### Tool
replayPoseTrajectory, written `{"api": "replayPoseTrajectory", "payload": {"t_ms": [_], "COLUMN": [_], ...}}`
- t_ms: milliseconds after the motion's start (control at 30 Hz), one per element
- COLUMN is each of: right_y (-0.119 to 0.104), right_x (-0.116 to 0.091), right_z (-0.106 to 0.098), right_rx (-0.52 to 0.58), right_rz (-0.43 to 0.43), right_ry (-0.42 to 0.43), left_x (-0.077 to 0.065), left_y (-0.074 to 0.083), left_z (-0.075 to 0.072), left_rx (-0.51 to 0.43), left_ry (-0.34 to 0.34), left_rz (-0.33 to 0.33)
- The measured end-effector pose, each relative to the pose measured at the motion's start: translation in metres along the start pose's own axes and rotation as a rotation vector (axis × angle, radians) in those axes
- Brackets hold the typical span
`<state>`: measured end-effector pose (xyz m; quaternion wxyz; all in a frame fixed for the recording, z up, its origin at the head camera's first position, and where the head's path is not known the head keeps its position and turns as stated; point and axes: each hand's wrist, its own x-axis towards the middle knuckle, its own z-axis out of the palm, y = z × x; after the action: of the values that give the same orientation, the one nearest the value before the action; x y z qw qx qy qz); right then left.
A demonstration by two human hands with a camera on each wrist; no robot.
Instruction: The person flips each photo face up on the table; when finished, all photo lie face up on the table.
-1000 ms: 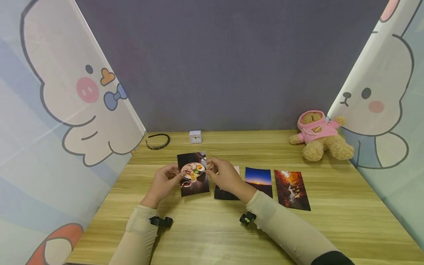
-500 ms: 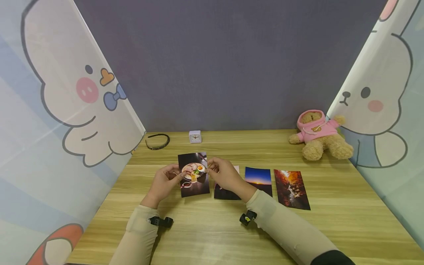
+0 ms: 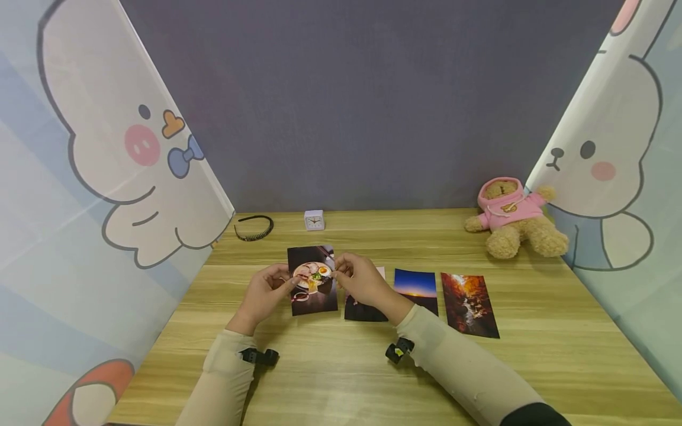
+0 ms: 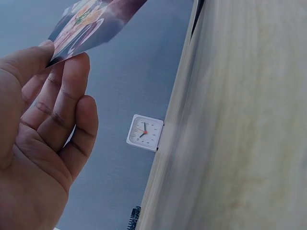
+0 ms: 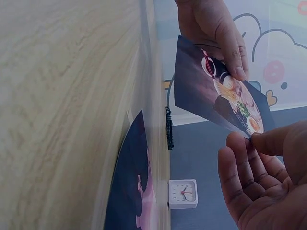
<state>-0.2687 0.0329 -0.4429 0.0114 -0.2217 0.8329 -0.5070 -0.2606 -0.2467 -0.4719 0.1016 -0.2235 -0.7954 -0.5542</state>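
Observation:
Both hands hold up one photo print (image 3: pixel 314 302) that shows a bowl of noodles with egg. My left hand (image 3: pixel 264 294) pinches its left edge between thumb and fingers. At the right edge, my right hand (image 3: pixel 364 284) pinches it the same way. In the right wrist view the noodle photo (image 5: pixel 196 81) stands tilted above the table, both thumbs on its printed face. A pink-and-black photo (image 3: pixel 362 312) lies partly hidden under my right hand. Beside it on the table are a sunset photo (image 3: pixel 415 284) and an autumn stream photo (image 3: pixel 470 305).
A black toothed headband (image 3: pixel 256 236) and a small white clock (image 3: pixel 314 220) are at the back left of the wooden table (image 3: pixel 319 378). A teddy bear in a pink hoodie (image 3: pixel 514 216) leans at the back right. Behind rises a grey partition (image 3: pixel 346 106).
The noodle photo has shifted very slightly to the right in the hands. Both hands keep their pinch, and the other photos lie where they were.

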Motion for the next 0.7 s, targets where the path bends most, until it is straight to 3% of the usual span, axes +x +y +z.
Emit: {"api": "replayPoseTrajectory", "payload": {"t_ms": [433, 700], "right_y": [0.0008, 0.0001], "right_x": [0.0007, 0.0016], "right_z": [-0.0022, -0.0034], "right_rx": [0.165, 0.247], "right_rz": [0.01, 0.042], "right_ry": [-0.011, 0.007], "left_x": [-0.0007, -0.0007], "left_y": [0.0006, 0.0051], "left_z": [0.0005, -0.0003], "left_rx": [-0.04, -0.046], "left_ry": [-0.004, -0.026], "left_rz": [0.019, -0.008]}}
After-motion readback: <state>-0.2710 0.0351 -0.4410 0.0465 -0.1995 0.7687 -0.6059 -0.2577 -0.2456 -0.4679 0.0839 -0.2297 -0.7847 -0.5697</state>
